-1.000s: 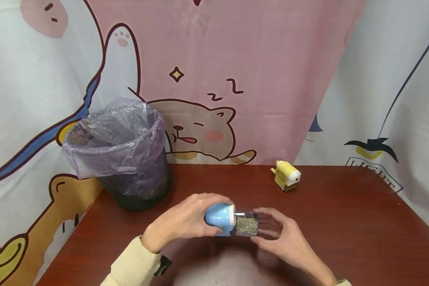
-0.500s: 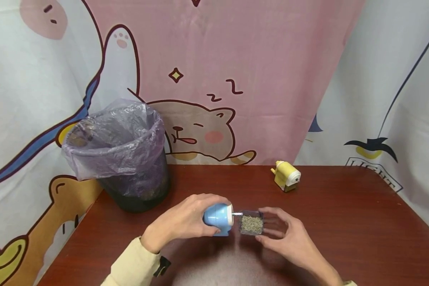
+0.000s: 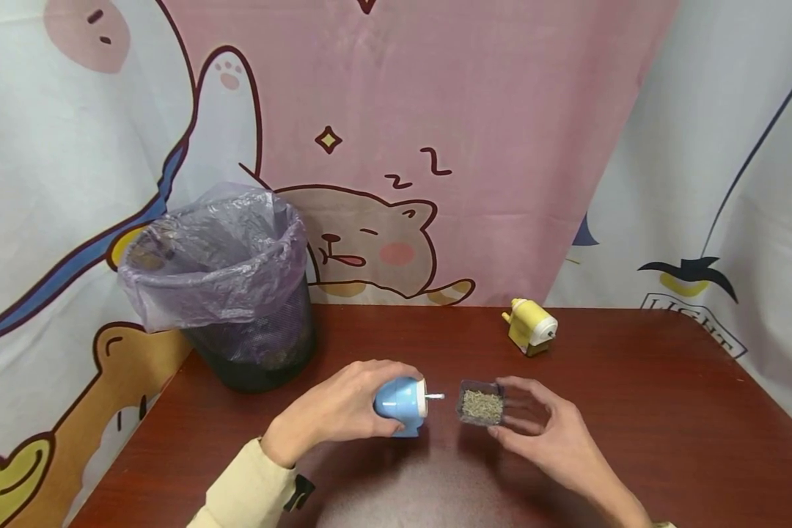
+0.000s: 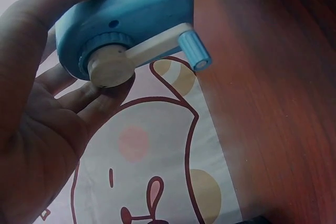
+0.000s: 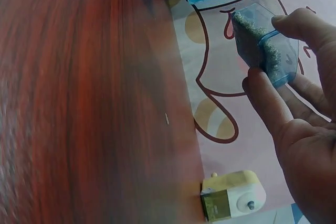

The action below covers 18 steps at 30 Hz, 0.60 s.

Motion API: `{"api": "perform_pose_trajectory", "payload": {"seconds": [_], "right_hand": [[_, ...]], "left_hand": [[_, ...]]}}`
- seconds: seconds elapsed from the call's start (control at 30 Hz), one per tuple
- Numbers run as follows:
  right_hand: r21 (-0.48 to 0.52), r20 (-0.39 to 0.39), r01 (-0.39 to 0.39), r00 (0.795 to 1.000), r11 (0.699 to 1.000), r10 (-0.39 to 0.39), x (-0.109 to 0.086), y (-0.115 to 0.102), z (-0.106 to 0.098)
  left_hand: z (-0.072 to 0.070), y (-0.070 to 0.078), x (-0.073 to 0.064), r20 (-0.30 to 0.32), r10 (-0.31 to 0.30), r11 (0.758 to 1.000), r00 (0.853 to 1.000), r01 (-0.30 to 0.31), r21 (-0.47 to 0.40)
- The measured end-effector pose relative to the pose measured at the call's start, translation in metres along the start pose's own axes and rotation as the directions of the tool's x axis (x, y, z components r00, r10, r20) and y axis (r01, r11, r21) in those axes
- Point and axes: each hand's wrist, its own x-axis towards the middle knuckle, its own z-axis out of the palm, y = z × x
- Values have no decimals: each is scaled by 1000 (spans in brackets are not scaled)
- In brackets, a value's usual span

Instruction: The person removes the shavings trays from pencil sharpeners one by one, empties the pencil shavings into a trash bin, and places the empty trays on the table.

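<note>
Blue sharpener (image 3: 394,400) is wrapped in the left grip (image 3: 336,405) while the right grip (image 3: 557,431) pinches the clear drawer (image 3: 478,385) of shavings (image 3: 482,405) just right of the sharpener, not touching, so honestly I'd keep that drawer level to avoid spills.

pink-and-white cartoon backdrop (image 3: 488,110), reddish-brown wooden tabletop (image 3: 660,411), pale glare (image 3: 402,495) in front

There's the blue sharpener (image 3: 394,403), white crank arm (image 4: 157,44) on it; at its three o'clock, a smoky see-through tray (image 3: 479,421) of straw-coloured shavings (image 3: 483,403)! Yellow sharpener (image 3: 530,324), white-faced, at two; lilac liner (image 3: 204,293) over a black mesh bin (image 3: 293,330) at ten; pink-and-white cartoon curtain (image 3: 501,132) at twelve; red-brown grain across the surface (image 3: 633,411).
</note>
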Motion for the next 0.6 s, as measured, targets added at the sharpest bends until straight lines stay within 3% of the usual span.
{"api": "perform_pose_trajectory", "payload": {"seconds": [0.6], "right_hand": [[-32, -28, 6, 1000, 999, -7, 0, 0, -14]], "left_hand": [[14, -15, 12, -12, -32, 999, 999, 33, 41]]}}
